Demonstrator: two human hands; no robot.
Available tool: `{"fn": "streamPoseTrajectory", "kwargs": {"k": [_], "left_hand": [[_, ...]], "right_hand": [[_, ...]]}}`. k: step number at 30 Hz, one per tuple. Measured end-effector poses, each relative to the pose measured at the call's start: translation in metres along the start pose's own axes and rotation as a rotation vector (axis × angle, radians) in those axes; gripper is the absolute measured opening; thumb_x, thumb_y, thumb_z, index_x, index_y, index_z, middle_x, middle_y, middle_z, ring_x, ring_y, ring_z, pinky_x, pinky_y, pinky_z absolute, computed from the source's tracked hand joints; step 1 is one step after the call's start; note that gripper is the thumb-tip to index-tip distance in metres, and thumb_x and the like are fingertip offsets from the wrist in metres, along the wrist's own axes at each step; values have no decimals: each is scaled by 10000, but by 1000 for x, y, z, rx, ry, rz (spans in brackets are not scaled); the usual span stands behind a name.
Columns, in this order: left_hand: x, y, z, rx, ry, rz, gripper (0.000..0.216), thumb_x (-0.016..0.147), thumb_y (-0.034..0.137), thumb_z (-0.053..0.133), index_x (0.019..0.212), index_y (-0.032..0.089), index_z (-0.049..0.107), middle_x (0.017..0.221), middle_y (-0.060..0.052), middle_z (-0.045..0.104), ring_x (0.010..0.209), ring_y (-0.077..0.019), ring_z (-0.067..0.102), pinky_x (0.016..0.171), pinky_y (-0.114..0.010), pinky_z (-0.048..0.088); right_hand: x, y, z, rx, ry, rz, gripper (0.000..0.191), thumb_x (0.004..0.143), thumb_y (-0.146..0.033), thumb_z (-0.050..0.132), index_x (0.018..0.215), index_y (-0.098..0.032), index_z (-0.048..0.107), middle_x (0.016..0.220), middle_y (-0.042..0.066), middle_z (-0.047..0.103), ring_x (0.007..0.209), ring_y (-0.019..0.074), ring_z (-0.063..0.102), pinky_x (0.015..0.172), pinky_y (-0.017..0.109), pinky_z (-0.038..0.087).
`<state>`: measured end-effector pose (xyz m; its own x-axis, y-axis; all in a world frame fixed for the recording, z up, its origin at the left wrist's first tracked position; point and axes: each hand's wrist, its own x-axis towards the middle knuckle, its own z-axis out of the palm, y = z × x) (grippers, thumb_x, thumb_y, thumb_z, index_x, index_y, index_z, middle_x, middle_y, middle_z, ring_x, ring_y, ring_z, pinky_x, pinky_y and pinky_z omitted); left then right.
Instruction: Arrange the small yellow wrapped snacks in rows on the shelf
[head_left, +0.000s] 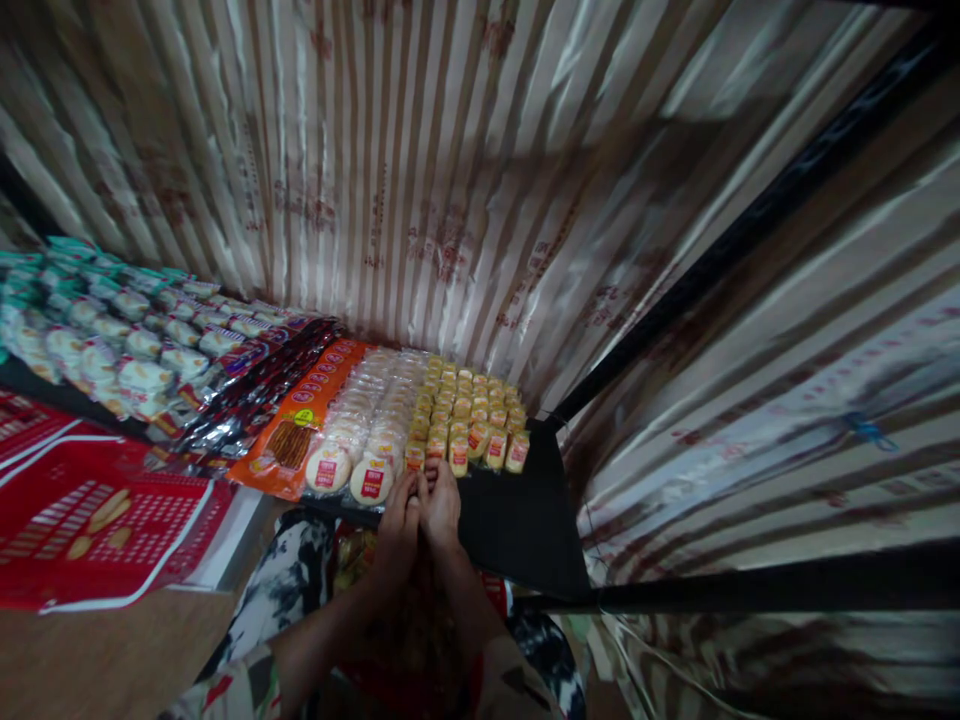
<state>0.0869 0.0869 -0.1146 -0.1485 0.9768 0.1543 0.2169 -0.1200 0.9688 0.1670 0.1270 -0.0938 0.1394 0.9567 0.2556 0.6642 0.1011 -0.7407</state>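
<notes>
My left hand and my right hand are pressed together side by side at the near edge of a black shelf. Their fingertips touch the front of a row of small yellow wrapped snacks and seem pinched on one small packet, which I cannot make out clearly. To the left lie rows of round white wrapped cakes with red labels. A dark bag with snacks sits under my forearms.
An orange snack packet and dark shiny packets lie further left, then green-and-white wrapped cakes. Red packaging covers the near left. Striped shiny curtain fabric closes the back and right side.
</notes>
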Motion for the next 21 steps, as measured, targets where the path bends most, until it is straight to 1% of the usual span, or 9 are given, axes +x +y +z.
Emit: {"fn": "streamPoseTrajectory", "kwargs": {"k": [2,4,7,12,14,17,19,21], "left_hand": [[-1,0,2,4,-3,-8,416,844,236,342,1223,152,491,1322,-99,469,1258,-195,385,1082,-411,277],[-3,1,5,8,12,-1,416,855,251,325,1224,148,487,1340,-103,451,1271,-194,371,1087,-410,268],[-5,-1,8,27,19,28,419,873,269,307,1238,140,469,1363,-111,424,1284,-195,353,1093,-423,257],[-7,-5,7,100,17,74,414,898,279,291,1266,156,434,1374,-109,410,1297,-191,333,1093,-453,254],[-7,-5,6,135,12,82,409,902,274,291,1269,156,427,1371,-114,411,1295,-194,335,1086,-462,269],[-8,-2,4,195,-8,113,396,908,254,288,1266,156,424,1377,-117,401,1300,-197,325,1078,-472,281],[-10,1,4,235,-9,145,380,911,239,288,1257,168,426,1382,-110,394,1301,-197,322,1073,-478,288],[-12,4,4,273,-1,180,357,913,223,289,1235,179,439,1370,-104,406,1286,-197,344,1060,-480,309]], "right_hand": [[-2,3,0,-2,20,-58,193,810,-224,395,928,-191,544,862,58,586,801,174,565,762,315,475],[-3,7,0,-29,79,-111,228,809,-215,392,961,-190,561,943,78,577,912,190,542,841,347,453],[-6,14,-1,-86,151,-129,280,812,-202,391,1016,-176,580,1024,104,556,1035,208,492,917,382,414],[-12,20,0,-52,87,-125,356,811,-142,336,1048,-182,600,1064,99,559,1046,179,501,924,346,421],[-13,18,-4,-12,107,-126,354,828,-152,315,1037,-187,599,1049,96,566,1032,173,511,916,339,424],[-6,15,-18,18,239,-74,318,873,-220,299,1011,-174,582,1009,105,566,1004,179,517,898,337,420],[7,15,-33,-9,321,-15,304,881,-272,317,1027,-162,560,1004,115,562,987,195,516,884,346,418],[25,19,-48,-80,332,27,334,870,-311,350,1100,-141,523,1053,135,546,995,217,508,876,362,415]]}}
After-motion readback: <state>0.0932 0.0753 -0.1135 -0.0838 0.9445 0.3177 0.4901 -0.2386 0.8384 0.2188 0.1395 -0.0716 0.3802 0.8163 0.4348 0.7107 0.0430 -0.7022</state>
